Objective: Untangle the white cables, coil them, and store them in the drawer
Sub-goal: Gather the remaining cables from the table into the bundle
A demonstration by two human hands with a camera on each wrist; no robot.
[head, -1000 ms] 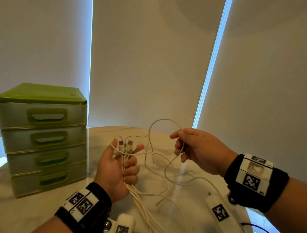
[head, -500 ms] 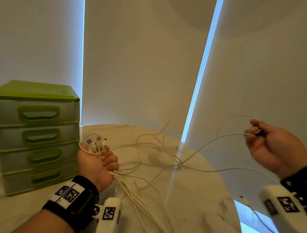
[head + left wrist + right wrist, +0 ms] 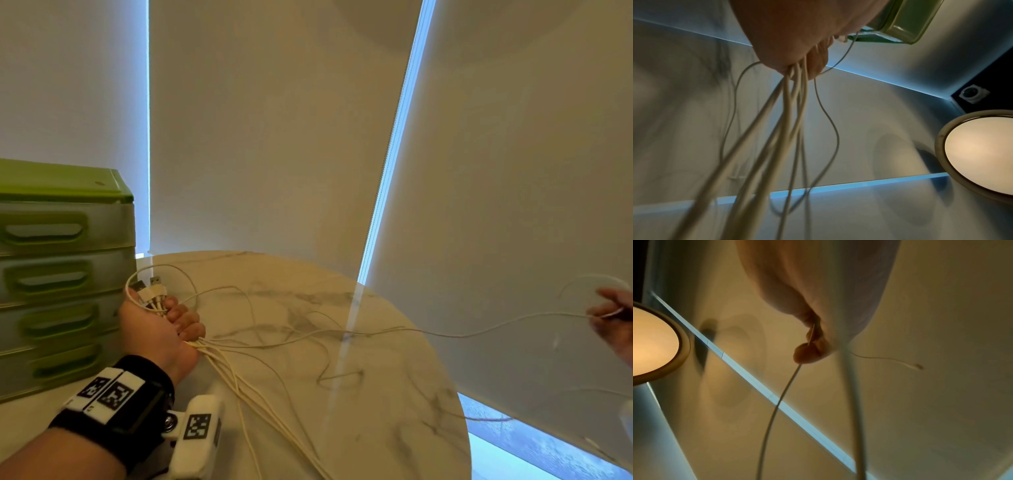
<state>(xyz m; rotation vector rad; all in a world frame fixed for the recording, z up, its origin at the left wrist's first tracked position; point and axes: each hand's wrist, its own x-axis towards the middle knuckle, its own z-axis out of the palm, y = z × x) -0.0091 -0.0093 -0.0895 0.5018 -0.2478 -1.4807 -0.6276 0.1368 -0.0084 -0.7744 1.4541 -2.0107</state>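
Observation:
My left hand (image 3: pixel 161 325) grips a bundle of white cables (image 3: pixel 239 380) in its fist above the round marble table (image 3: pixel 394 428); several USB plugs (image 3: pixel 150 289) stick up above the fingers. The strands (image 3: pixel 785 123) fan down out of the fist toward me. My right hand (image 3: pixel 613 318) is at the far right edge of the head view, off the table, pinching a single white cable (image 3: pixel 479 330) that stretches across from the bundle. In the right wrist view that cable (image 3: pixel 777 404) runs out from between thumb and finger, its free end (image 3: pixel 917 366) dangling.
A green plastic drawer unit (image 3: pixel 65 281) with several shut drawers stands on the table at the left, right beside my left hand. Roller blinds (image 3: pixel 274 137) hang behind the table. A round ceiling lamp (image 3: pixel 978 151) shows in both wrist views.
My right hand has pulled one cable far out to the right, away from the bundle. My left hand has moved left toward the drawer unit, still holding the plugs.

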